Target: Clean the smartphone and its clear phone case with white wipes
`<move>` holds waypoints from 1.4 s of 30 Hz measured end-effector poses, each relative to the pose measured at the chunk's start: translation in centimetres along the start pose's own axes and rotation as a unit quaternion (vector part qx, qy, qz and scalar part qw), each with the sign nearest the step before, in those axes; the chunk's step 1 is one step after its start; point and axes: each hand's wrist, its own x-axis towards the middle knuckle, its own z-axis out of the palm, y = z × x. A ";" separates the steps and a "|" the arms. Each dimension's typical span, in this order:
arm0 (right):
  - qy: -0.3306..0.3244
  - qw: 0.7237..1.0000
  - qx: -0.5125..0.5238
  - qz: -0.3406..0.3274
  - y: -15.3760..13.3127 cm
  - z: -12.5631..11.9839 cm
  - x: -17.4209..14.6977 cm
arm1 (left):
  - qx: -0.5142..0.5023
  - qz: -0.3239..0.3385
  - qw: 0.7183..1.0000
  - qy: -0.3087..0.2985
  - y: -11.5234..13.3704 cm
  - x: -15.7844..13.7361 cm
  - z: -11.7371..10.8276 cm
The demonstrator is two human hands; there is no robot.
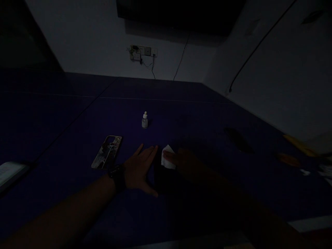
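Note:
In the dim head view my left hand, with a dark watch on its wrist, lies flat with fingers spread. Its fingertips and thumb meet the left edge of a black flat shape, too dark to name. My right hand presses a small white wipe down over that shape's far part; much of this hand is lost in shadow. Left of my left hand lies a phone case with a printed picture. Beyond both hands a small clear bottle with a white dropper top stands upright.
The blue-covered surface runs back to the wall. At right lie a dark flat object, an orange item and a yellow item. A pale box-like thing sits at far left. Wall sockets have hanging cables.

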 end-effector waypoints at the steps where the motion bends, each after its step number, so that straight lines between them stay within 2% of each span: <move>1: -0.009 1.000 0.003 -0.011 -0.6 0.3 -0.9 | -0.001 -0.001 1.000 -0.001 0.0 0.0 0.0; 6: -0.054 0.997 0.012 -0.054 -3.4 1.9 -6.2 | -0.007 0.001 1.000 0.007 0.0 0.0 0.1; 10: -0.065 0.996 0.013 -0.063 -4.0 0.8 -8.2 | -0.004 0.002 1.000 -0.001 0.0 0.1 0.0; 14: -0.057 0.994 0.017 -0.090 -4.3 -0.3 -6.8 | -0.003 -0.003 1.000 -0.007 0.1 0.2 -0.1; 19: -0.033 0.988 0.006 -0.151 -5.6 0.3 -3.7 | -0.003 -0.002 1.000 -0.007 0.1 0.1 -0.2; 23: -0.056 0.985 0.013 -0.161 -5.3 -0.1 -3.6 | 0.004 -0.001 1.000 -0.015 0.1 0.1 -0.3; 25: -0.064 0.987 0.013 -0.145 -4.4 -0.5 -4.4 | 0.008 -0.001 1.000 -0.018 0.1 0.1 -0.3; 28: -0.044 0.997 0.014 -0.059 -2.8 -0.5 -4.9 | 0.014 0.005 1.000 -0.022 0.2 0.1 -0.4; 30: -0.016 0.999 0.036 -0.002 -1.8 -0.2 -4.3 | 0.018 0.010 1.000 -0.019 0.1 0.1 -0.3; 33: 0.028 0.995 0.082 0.042 -0.8 0.4 -1.9 | 0.027 0.009 1.000 -0.013 0.0 0.0 -0.1; 37: 0.042 0.993 0.098 0.056 -0.5 0.6 0.1 | 0.042 0.013 0.999 -0.010 -0.3 -0.1 0.0; 39: 0.035 0.994 0.089 0.048 -1.1 0.7 -0.6 | 0.046 0.014 0.999 -0.008 -0.3 -0.1 0.0; 42: 0.027 0.996 0.085 0.030 -3.1 1.5 -3.5 | 0.042 0.015 0.999 0.002 -0.1 -0.2 0.0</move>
